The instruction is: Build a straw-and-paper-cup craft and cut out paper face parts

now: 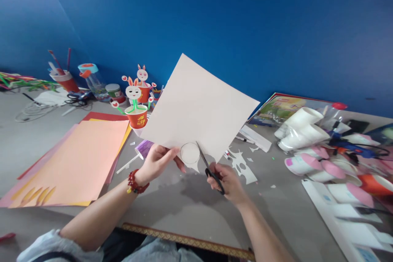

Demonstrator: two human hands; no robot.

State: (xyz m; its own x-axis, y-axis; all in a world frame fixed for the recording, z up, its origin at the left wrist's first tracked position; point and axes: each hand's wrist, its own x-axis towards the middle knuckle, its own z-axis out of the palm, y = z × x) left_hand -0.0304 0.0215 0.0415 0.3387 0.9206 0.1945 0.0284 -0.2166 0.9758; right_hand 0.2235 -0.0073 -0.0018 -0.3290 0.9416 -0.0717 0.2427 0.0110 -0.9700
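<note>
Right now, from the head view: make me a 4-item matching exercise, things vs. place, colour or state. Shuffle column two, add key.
Things:
1. scissors
2. white sheet
3. bead bracelet
4. peach sheet

Place, colour or state:
A. dark red
B. on top of other coloured sheets
C. held in the right hand
D. held in the left hand, with a circle drawn on it

Pairs: 1-C, 2-D, 3-A, 4-B
</note>
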